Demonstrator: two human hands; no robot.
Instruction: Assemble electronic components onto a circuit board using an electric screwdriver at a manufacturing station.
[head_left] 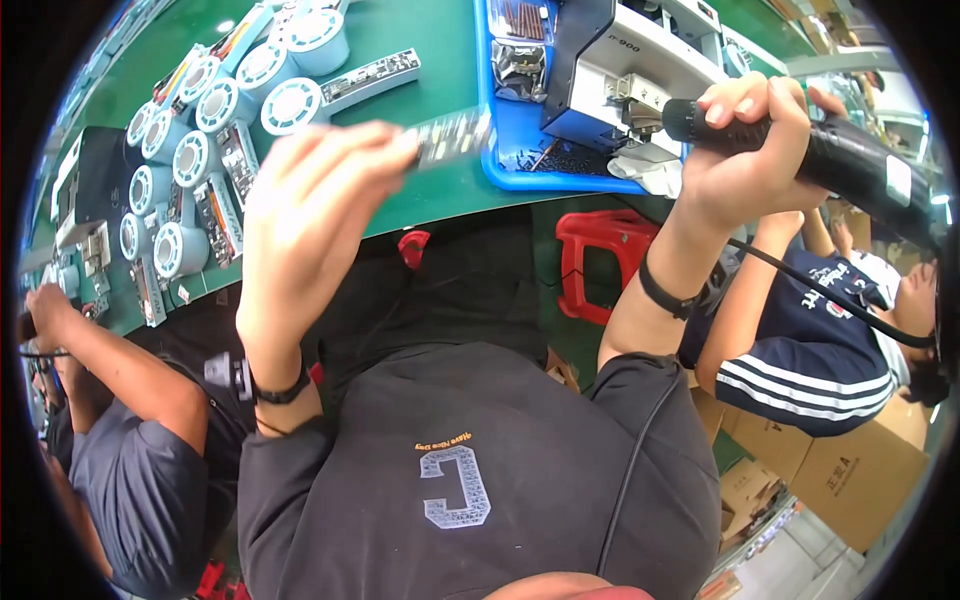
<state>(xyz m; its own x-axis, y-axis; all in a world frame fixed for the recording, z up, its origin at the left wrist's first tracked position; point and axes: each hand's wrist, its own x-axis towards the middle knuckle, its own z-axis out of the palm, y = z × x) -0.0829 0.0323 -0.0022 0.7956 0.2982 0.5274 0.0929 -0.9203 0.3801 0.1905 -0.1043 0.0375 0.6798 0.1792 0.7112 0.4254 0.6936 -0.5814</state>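
My left hand (310,215) is raised over the table's near edge, blurred by motion. Its fingers pinch a narrow circuit board (452,138), which is smeared but shows rows of pale components. My right hand (752,145) wraps around a black electric screwdriver (855,168) held almost level. The screwdriver's collar (684,121) points left, close to the front of a grey-and-black screw feeder (640,62). I cannot make out the bit clearly against the feeder.
Several light-blue round units (222,104) with grey board housings (370,82) cover the green table's left side. A blue tray (505,178) holds the feeder, black screws (570,160) and white tissue (650,175). A red stool (600,250) stands below; co-workers sit on both sides.
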